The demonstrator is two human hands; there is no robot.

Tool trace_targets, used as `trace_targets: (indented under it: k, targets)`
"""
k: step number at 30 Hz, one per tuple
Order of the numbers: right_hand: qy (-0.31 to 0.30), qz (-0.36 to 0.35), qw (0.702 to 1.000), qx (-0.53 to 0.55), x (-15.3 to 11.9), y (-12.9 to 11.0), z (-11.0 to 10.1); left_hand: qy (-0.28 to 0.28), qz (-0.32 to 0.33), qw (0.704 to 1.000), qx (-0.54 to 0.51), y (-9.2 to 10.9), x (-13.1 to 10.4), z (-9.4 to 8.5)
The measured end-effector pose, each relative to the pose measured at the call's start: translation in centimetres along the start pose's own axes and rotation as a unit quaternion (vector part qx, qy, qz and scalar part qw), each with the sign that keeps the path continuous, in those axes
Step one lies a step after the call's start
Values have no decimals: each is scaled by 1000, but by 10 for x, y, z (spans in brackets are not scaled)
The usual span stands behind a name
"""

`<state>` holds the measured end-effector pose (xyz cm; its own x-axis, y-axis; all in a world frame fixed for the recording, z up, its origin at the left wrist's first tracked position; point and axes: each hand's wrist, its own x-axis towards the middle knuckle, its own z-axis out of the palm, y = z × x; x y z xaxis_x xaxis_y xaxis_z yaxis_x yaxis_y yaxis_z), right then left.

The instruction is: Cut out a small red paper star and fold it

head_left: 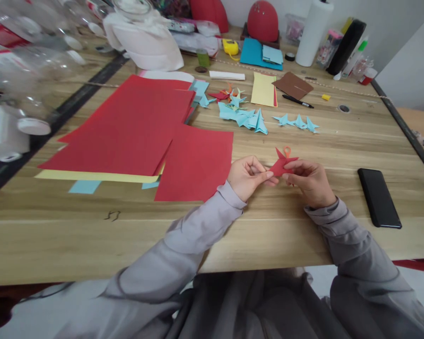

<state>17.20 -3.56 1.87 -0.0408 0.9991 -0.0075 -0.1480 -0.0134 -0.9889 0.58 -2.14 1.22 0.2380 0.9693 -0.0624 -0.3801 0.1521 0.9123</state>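
Between my hands is a small folded piece of red paper [281, 165] with pointed tips sticking up. My left hand [251, 175] pinches its left end between thumb and fingers. On the other side, my right hand [309, 181] grips its right part with thumb and forefinger. Just behind the paper, the orange handle of a pair of scissors [287, 151] shows; the rest is mostly hidden. Beyond my hands lie a row of small blue origami figures [298, 122] and a pile of blue folded figures [245, 118] with some red and orange ones.
Large red paper sheets [127, 127] lie to the left, with a smaller red sheet [201, 162] beside my left hand. A black phone [379, 197] is at the right. Farther back are yellow paper [263, 89], a pen [297, 101] and a tape measure [230, 46]. Plastic bottles [38, 61] crowd the far left.
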Motion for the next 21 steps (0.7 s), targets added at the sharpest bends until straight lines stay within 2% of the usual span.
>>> trace_targets:
  k: [11, 17, 21]
  targets:
    - [26, 25, 999, 14, 2, 2, -3, -54, -76, 992, -82, 8, 2, -4]
    - [-5, 27, 1000, 8, -1, -2, 6, -30, -16, 999, 30, -1, 0, 0]
    - [-12, 35, 999, 5, -3, -4, 8, -40, -11, 999, 33, -4, 1, 0]
